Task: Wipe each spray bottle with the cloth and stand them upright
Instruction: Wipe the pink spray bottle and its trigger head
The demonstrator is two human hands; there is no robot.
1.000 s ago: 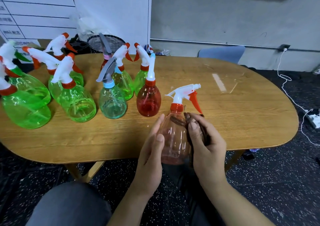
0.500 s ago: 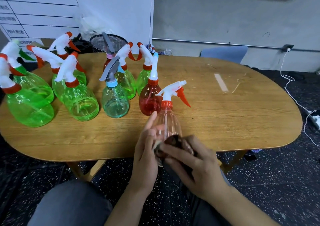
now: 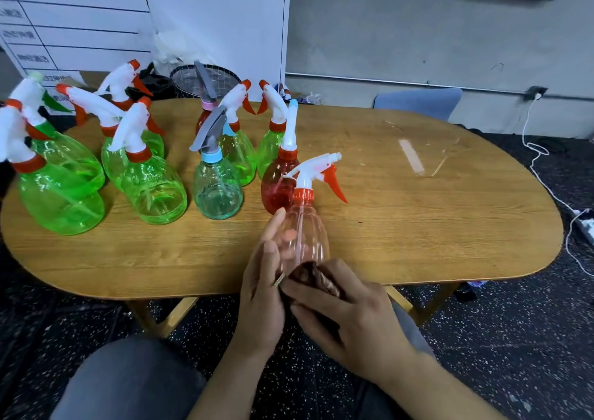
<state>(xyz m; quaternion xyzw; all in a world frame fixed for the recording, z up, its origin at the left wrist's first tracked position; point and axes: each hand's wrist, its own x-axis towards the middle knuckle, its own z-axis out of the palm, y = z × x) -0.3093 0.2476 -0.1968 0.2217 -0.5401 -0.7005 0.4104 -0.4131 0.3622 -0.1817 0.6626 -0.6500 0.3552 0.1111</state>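
Even, soft indoor light, faint shadows, mild wide-angle bending at edges (left bottles slightly smeared).

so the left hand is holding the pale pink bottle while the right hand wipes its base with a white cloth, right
Not quite: the cloth is dark brown, not white, as the head view shows. The rest holds: the left hand holds the pale pink bottle while the right hand wipes its base.
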